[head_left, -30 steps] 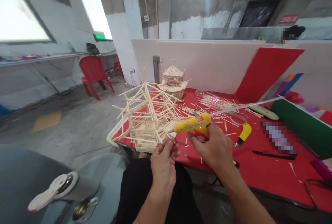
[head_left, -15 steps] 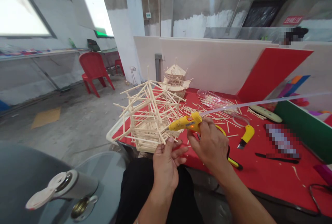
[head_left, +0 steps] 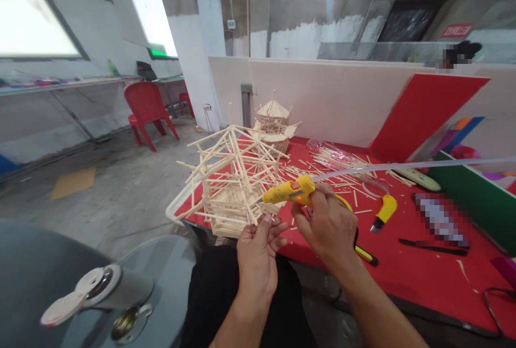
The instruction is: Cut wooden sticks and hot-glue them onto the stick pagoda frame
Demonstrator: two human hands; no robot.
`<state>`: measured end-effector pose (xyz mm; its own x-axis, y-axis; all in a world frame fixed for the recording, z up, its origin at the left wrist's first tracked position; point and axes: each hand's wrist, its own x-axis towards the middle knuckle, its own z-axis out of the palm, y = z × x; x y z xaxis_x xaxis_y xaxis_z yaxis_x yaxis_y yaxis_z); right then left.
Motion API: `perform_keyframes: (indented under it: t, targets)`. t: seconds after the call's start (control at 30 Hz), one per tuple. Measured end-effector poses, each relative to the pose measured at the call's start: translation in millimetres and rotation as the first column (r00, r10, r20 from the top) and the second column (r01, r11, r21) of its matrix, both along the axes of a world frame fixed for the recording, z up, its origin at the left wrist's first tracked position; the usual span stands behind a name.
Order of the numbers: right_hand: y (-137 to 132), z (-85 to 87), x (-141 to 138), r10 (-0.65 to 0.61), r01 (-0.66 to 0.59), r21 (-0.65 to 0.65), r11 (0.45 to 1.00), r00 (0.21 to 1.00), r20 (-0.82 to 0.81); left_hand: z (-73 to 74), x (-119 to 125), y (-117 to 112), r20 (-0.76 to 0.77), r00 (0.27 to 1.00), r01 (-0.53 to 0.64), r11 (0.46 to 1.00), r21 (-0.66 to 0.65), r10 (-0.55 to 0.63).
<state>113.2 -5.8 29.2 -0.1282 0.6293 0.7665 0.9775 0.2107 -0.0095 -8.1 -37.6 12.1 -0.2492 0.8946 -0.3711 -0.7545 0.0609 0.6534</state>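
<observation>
A pavilion model built of thin wooden sticks stands at the near left edge of the red table. My right hand is closed round a yellow glue gun, whose nozzle tip is at a stick on the model's near right corner. A long translucent glue stick runs out of the gun's back to the right. Just below the nozzle, my left hand pinches the model's lower corner with thumb and fingertips; the exact piece between them is partly hidden.
Behind stands a second stick model. Loose sticks and a bagged bundle lie on the red table. A yellow cutter lies to the right. At lower left, a flask stands on a grey stool.
The glue stick's far end has dipped slightly. My left fingers have shifted a little at the model's corner. The gun's nozzle stays at the same spot.
</observation>
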Motion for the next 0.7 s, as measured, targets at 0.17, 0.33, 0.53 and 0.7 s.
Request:
perform_keyframes:
  t: [0.17, 0.33, 0.53, 0.7]
  targets:
    - [0.4, -0.5, 0.2, -0.003, 0.003, -0.001, 1.000, 1.000, 0.022, 0.3, 0.2, 0.2, -0.004, 1.000, -0.012, 1.000, 0.002, 0.012]
    - [1.2, -1.6, 0.9, 0.001, -0.001, 0.008, 1.000, 1.000, 0.018, -0.8, 0.5, -0.1, -0.007, 1.000, -0.017, 1.000, -0.013, 0.017]
    - [1.4, -1.8, 0.2, 0.003, -0.003, 0.001, 1.000, 0.999, 0.036, -1.8, 1.5, -0.8, -0.003, 1.000, -0.018, 1.000, -0.004, 0.018]
    - [1.3, -2.1, 0.6, -0.002, 0.002, 0.002, 1.000, 0.999, 0.033, -1.5, 1.4, -1.3, -0.010, 1.000, -0.013, 1.000, 0.000, 0.013]
